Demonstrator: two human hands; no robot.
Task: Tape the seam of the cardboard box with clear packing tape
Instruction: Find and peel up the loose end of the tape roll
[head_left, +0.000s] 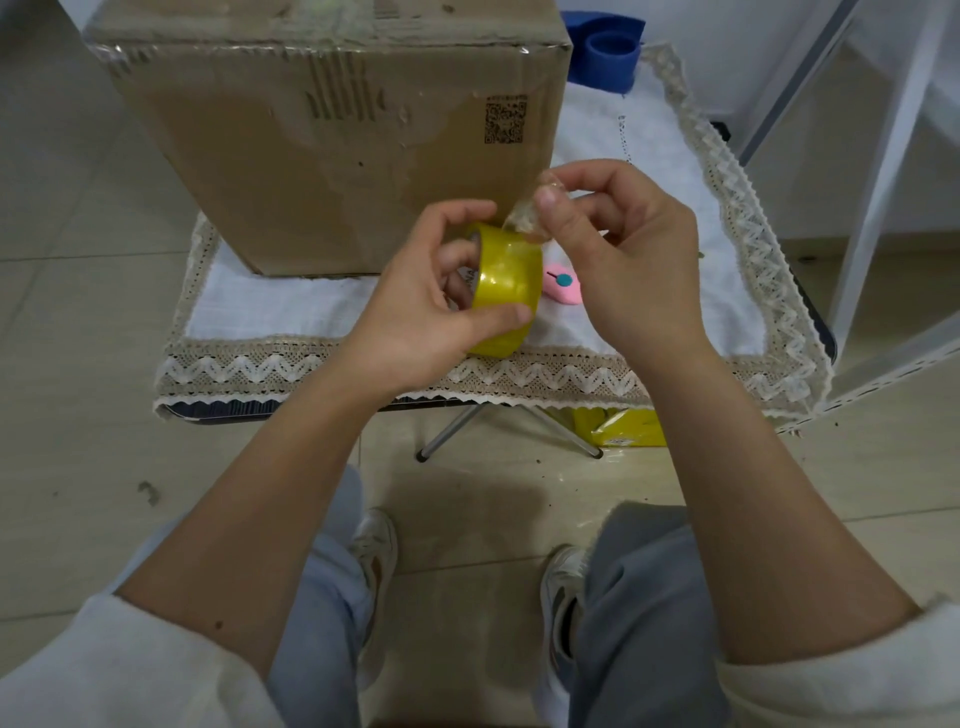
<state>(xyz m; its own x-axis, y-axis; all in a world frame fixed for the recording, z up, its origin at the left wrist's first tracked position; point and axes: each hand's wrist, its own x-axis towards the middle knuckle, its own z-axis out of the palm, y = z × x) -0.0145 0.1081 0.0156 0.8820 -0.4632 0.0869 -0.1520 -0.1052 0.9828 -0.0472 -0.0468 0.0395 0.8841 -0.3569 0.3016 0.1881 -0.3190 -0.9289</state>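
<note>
Tape roll (506, 283): yellowish, glossy; held in the air above the near edge of the table, in front of the box.
Tape end (522, 221): clear strip, peeled up from the top of the roll, raised toward the right.
Left hand (431, 306): clenched on the tape roll — thumb across the outer face, fingers into the core.
Right hand (618, 249): pinched on the tape end between thumb and forefinger, other fingers curled.
Cardboard box (337, 140): upright on the far left part of the table, just behind the roll; printed code on the near face, shiny clear tape along the top edge. Top seam out of view.
Pink object (561, 291): small, with a teal spot; lay on the cloth just right of the roll, partly hidden by it.
Tablecloth (727, 234): white, lace border; covered the table under the box.
Table legs (467, 431): thin metal, crossed beneath the near edge.
Blue object (608, 52): at the far end of the cloth, beside the box — kind not determinable.
Yellow packet (631, 428): on the tiled floor under the table.
</note>
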